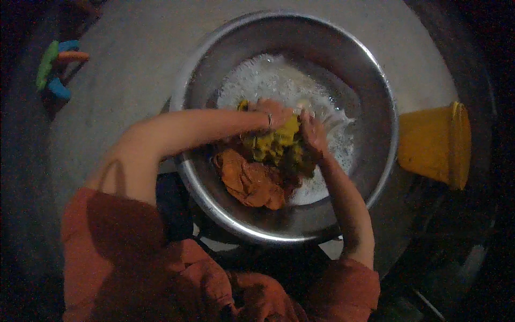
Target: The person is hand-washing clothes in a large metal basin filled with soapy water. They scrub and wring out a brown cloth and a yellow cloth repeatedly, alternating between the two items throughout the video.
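I see my left hand and right hand clenched on the yellow-green cloth mid-basin; soaked, it looks heavy, limp, slippery—best gripped by bunched folds.

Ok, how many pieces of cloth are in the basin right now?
2 that I can tell. A yellow-green cloth bunched between the left hand and right hand, and an orange cloth lying at the near side of the metal basin. More may be hidden under the suds.
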